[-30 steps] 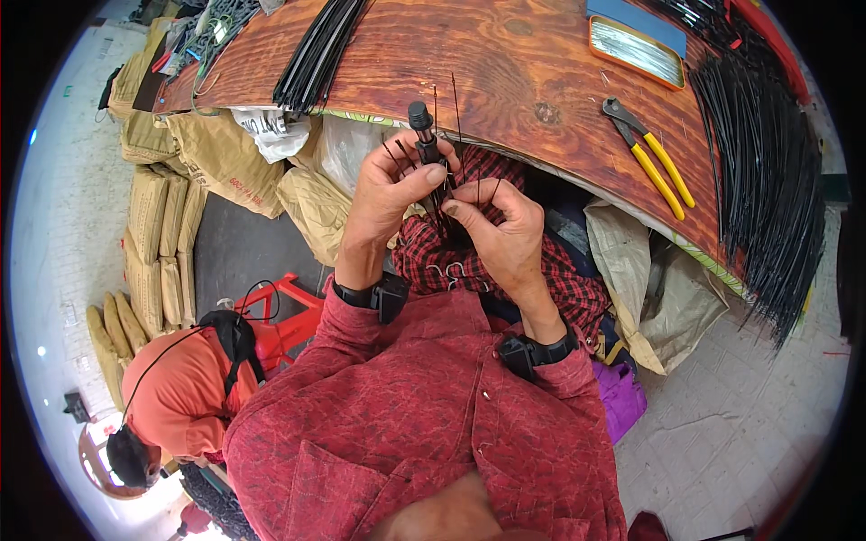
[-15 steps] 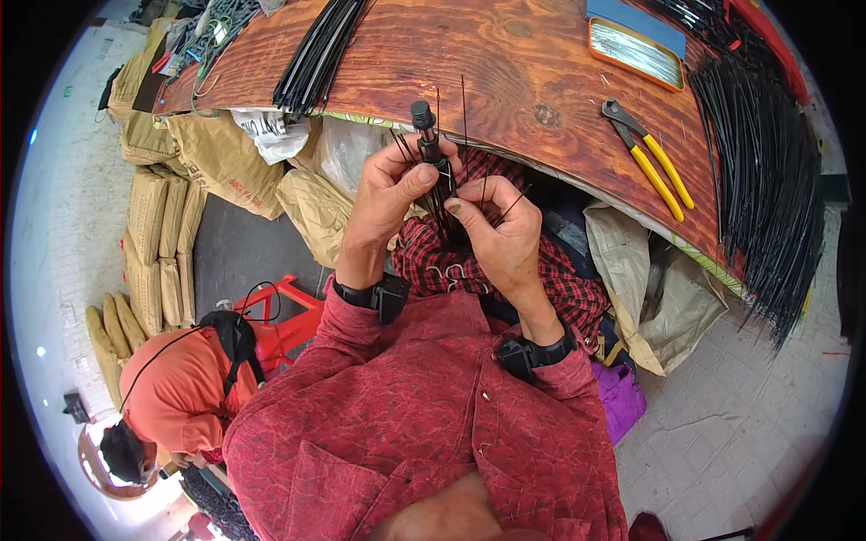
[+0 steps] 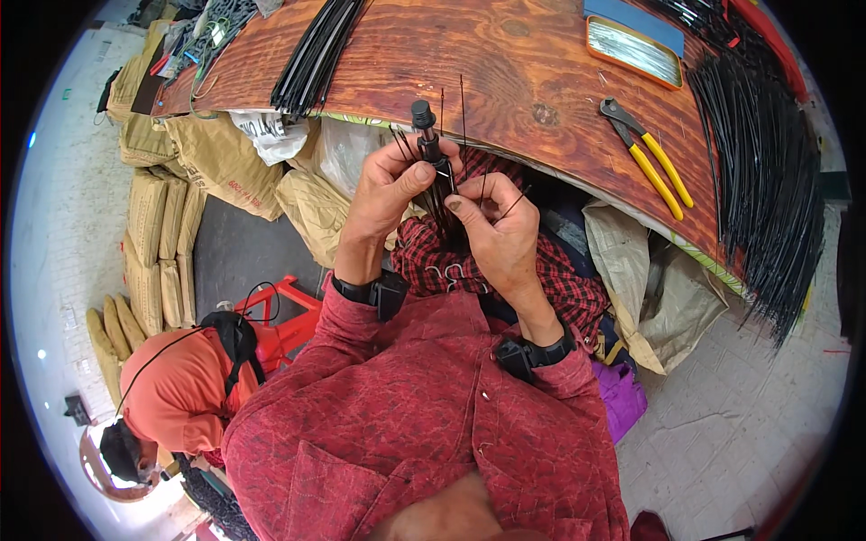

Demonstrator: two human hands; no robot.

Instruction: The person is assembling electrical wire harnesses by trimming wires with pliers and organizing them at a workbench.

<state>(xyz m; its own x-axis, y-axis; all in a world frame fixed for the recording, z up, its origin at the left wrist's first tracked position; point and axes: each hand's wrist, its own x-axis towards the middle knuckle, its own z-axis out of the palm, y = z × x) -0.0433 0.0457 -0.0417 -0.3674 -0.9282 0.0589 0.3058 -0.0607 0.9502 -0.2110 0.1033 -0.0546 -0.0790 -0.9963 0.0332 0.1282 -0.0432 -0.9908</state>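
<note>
Raised slightly, both hands, left hand [image 3: 390, 185] and right hand [image 3: 494, 233], pinch black plug [image 3: 426, 135] between them.

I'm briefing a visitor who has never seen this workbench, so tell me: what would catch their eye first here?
First, the two hands at the centre: the left hand grips a small black fitting with thin black strands fanning from it, while the right hand pinches those strands. Next, the big sheaf of black strips spilling over the wooden table at right, with yellow-handled pliers beside it. A person in an orange top crouches at lower left.
</note>
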